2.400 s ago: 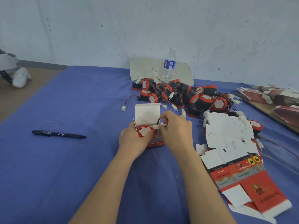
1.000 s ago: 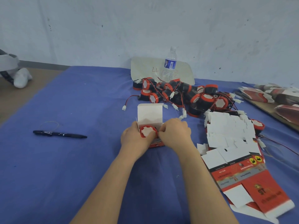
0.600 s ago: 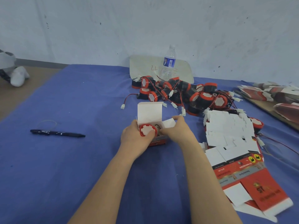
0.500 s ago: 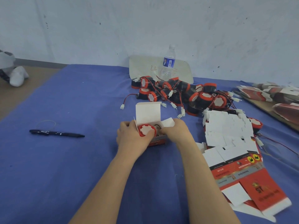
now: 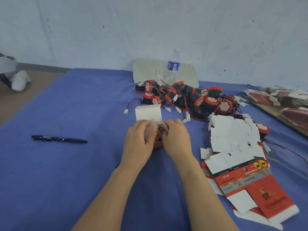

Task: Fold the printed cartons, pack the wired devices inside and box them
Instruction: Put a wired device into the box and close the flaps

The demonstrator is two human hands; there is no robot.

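Carton (image 5: 148, 112) stands at the centre of the frame on the blue cloth (image 5: 66, 180), its white lid flap (image 5: 148, 109) upright behind both hands. Half a second ago the wired device's red-rimmed face lay open to view in the carton mouth. Now only a sliver of the wired device (image 5: 156, 139) and a loop of its black wire show between the hands. The left hand (image 5: 140, 139) has come in over the opening, fingers curled round the carton's left side and a blurred white side flap (image 5: 150, 126) under its fingertips. The right hand (image 5: 176, 140) is curled against the carton's right side; whether it pinches the other small flap cannot be told.

By the look of it the device is seated and closing has begun: the small flaps go in first, and the lid flap is not yet tucked. The wire loop sits near the mouth and could get caught.

The pile of devices (image 5: 191, 99) waits just above the hands, and the flat cartons (image 5: 233, 139) lie at right. A pen (image 5: 58, 139) lies at left, and a bottle (image 5: 173, 67) stands at upper centre.
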